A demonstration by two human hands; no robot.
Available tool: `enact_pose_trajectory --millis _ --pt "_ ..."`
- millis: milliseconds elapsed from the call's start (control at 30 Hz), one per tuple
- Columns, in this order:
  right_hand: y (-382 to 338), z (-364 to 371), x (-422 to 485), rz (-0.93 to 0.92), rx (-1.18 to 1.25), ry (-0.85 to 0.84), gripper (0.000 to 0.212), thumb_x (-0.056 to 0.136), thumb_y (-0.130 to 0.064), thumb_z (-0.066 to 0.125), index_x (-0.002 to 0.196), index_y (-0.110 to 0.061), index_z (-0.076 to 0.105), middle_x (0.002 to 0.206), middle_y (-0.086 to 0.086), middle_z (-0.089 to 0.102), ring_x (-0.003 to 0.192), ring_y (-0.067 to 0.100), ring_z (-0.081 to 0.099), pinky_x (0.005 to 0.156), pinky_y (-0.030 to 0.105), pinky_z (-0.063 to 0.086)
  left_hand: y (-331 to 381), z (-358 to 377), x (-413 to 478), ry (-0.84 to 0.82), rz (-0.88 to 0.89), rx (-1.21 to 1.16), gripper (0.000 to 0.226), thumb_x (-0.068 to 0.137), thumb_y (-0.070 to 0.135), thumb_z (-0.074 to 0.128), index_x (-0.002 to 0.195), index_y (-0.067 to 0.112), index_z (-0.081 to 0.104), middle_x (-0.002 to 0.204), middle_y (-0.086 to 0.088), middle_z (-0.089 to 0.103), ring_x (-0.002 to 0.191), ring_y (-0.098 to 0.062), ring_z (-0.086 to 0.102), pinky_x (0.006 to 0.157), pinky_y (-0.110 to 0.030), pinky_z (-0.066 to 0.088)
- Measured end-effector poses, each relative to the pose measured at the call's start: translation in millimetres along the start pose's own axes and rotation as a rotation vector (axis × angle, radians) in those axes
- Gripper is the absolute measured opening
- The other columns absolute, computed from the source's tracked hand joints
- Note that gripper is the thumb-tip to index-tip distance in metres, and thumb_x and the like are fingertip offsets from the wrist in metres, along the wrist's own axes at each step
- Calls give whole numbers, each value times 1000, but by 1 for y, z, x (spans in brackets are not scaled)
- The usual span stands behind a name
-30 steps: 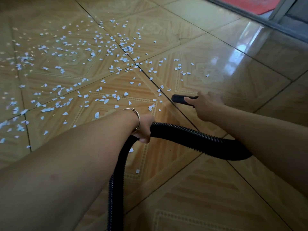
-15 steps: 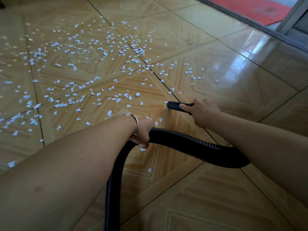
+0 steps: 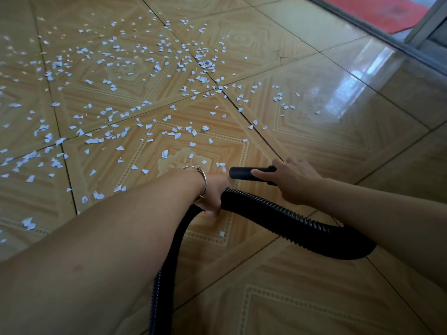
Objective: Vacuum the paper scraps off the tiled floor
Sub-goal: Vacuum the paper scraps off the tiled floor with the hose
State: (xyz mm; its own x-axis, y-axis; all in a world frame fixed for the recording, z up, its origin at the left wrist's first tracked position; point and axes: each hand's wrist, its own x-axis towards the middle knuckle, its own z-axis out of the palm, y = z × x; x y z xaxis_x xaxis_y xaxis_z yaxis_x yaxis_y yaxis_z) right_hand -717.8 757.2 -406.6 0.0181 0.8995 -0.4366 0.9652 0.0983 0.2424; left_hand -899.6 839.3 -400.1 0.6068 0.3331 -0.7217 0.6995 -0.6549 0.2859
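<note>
Several small white paper scraps (image 3: pixel 150 100) lie scattered over the tan patterned floor tiles (image 3: pixel 326 131), thickest at the upper left and middle. A black ribbed vacuum hose (image 3: pixel 290 226) loops across the lower middle. My left hand (image 3: pixel 214 194), with a metal bangle on the wrist, grips the hose at its bend. My right hand (image 3: pixel 292 180) is closed around the smooth black nozzle tube (image 3: pixel 242 173), whose open end points left, just above the floor. A scrap (image 3: pixel 220 164) lies right beside the nozzle mouth. One lone scrap (image 3: pixel 222 233) sits under the hose loop.
A dark door threshold (image 3: pixel 377 37) runs along the upper right, with a red mat (image 3: pixel 387 13) beyond it and a metal door frame (image 3: pixel 428 18). Glossy tiles at the right reflect bright light (image 3: pixel 348 88).
The nozzle has travelled left and nearer along the tile, and the scraps that lay by its mouth are gone. The view has tilted so the scraps sit lower in frame.
</note>
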Motion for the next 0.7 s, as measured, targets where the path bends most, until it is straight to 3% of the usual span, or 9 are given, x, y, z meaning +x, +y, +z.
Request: enact_pose_trajectory --millis 233,400,700 --pt "25 -7 31 215 11 -5 67 95 -14 39 148 -45 12 123 8 44 104 30 50 78 37 45 -12 -1 -1 84 -29 -31 28 69 5 66 61 16 41 63 0 46 60 -21 47 53 -25 37" --pt "27 -14 54 284 -5 18 64 95 -15 42 147 -42 16 121 9 46 109 34 49 87 42 46 -20 -2 -3 94 -57 -58 24 69 5 66 67 14 44 67 -3 47 61 -21 46 54 -25 36" --pt "-2 -14 26 -57 -78 23 68 99 -16 36 148 -49 2 133 6 39 111 28 46 80 33 38 -13 6 -19 68 -43 -22 31 71 6 67 58 17 40 59 2 45 52 -17 46 51 -24 37"
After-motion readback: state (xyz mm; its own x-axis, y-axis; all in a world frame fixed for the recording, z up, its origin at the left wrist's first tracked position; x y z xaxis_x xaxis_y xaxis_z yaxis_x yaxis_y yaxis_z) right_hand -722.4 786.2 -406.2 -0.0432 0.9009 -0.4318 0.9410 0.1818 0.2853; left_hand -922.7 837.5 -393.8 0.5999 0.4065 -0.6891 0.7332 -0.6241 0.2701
